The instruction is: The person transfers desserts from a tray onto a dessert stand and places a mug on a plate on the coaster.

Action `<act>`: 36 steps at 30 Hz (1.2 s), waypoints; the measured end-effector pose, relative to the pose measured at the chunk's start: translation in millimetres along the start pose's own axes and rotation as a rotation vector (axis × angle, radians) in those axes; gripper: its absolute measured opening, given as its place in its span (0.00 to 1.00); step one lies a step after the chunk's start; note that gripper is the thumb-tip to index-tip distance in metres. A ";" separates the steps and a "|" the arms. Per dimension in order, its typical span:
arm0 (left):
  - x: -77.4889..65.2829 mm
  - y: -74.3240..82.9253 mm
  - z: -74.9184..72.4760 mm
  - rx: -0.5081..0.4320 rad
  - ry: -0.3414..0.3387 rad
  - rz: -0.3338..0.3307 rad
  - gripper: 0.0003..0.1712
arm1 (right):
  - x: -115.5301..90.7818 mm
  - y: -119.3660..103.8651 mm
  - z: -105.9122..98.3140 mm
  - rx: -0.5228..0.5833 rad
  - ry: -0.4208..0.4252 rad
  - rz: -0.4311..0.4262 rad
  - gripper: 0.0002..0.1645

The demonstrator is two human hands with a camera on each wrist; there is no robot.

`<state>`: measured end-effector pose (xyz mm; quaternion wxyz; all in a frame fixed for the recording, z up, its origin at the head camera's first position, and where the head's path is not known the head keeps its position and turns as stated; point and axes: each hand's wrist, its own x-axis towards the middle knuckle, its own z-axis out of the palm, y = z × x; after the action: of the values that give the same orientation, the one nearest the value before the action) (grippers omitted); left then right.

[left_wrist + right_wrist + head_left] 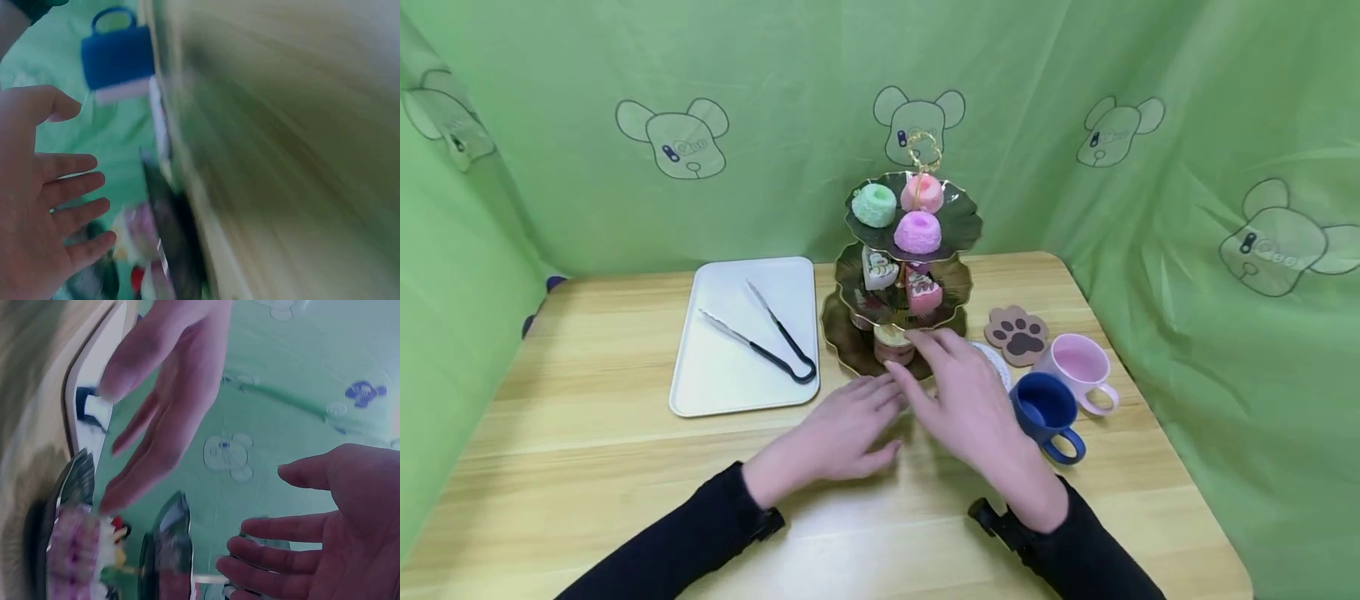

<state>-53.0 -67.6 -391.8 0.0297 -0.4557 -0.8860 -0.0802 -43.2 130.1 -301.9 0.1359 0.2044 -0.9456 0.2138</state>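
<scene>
A three-tier dessert stand (961, 218) with dark scalloped plates and a gold ring handle stands before my hands. Its top plate holds a green cake (874, 205) and two pink ones; cake slices (923, 293) sit on the middle plate, and a round layered cake (893, 345) on the bottom one. My left hand (853, 429) hovers in front of the stand, fingers extended and holding nothing. Beside it my right hand (962, 400) reaches toward the bottom plate, its fingertips overlapping the round cake's edge in the head view. The right wrist view shows that hand's palm (350, 531) with fingers loosely straight.
Left of the stand, a white tray (700, 292) carries black-handled metal tongs (775, 354). To the right are a blue mug (1037, 408), a pink mug (1078, 367), a paw-shaped coaster (1017, 333) and a partly hidden white lacy piece (996, 362). Green curtains surround the table.
</scene>
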 end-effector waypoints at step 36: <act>102.4 29.0 46.5 0.121 -0.251 0.151 0.42 | -30.5 56.2 -5.7 -0.002 -0.010 0.152 0.35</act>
<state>-88.2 39.1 -421.4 -0.0481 -0.5250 -0.8491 0.0335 -40.4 189.1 -327.0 0.1147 0.1329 -0.9592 0.2215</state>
